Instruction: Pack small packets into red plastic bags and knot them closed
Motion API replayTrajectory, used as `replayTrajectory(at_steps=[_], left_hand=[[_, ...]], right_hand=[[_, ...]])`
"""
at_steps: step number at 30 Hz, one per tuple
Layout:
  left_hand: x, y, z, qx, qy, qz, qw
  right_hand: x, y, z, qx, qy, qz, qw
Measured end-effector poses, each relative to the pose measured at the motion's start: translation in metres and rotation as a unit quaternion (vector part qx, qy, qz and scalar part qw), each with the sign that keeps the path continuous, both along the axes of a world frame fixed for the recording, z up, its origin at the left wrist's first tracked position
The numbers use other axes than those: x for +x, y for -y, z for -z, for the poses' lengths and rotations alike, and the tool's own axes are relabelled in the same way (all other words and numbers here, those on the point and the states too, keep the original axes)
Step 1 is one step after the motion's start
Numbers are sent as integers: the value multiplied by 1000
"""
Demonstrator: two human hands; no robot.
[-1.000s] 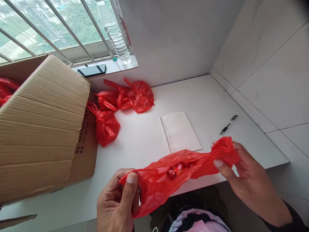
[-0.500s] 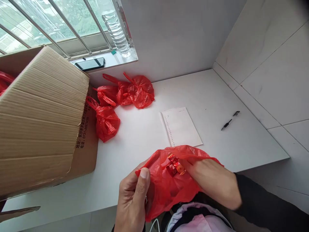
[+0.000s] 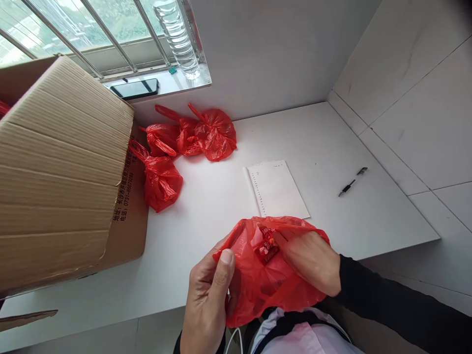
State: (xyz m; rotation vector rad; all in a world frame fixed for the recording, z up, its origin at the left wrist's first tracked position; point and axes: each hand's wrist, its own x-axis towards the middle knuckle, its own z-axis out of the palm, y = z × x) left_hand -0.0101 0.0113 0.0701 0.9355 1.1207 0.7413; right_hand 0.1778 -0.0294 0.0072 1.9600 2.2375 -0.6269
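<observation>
1. White table [image 3: 210, 201] set in a corner; grey wall [image 3: 273, 54] on the far side, tiled wall [image 3: 420, 113] to the right.
2. Far left: barred window [image 3: 121, 19]. On its sill, a bottle [image 3: 179, 42] of clear liquid and, left of it, a phone [image 3: 134, 88] lying flat.
3. Left: large cardboard box [image 3: 62, 162], flap angled outward, printed characters on its side. Some red plastic shows inside.
4. Just right of box: one tied red bag [image 3: 163, 184]. Beyond it, along the wall, a cluster of tied red bags [image 3: 216, 135], touching.
5. Mid-table: notebook [image 3: 278, 189], near edge partly hidden. Farther right, a black pen [image 3: 346, 188], its cap [image 3: 362, 171] just beyond.
6. Near side, at the table edge: open red bag [image 3: 254, 295], mouth spread. Red-wrapped packets [image 3: 268, 248] show within.
7. Left hand [image 3: 210, 290]: thumb and fingers clamped on the open bag's left rim.
8. Right hand [image 3: 309, 258]: reaches inside the open bag, fingers beside the packets. Fingertips hidden; cannot tell whether they grip anything. Dark sleeve [image 3: 394, 295] behind.
</observation>
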Motion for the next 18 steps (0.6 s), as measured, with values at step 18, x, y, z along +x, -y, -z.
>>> replayTrajectory(at_steps=[18], left_hand=[[0, -5, 4, -4, -4, -27, 1000]], right_hand=[[6, -5, -3, 38, -141, 16, 989]])
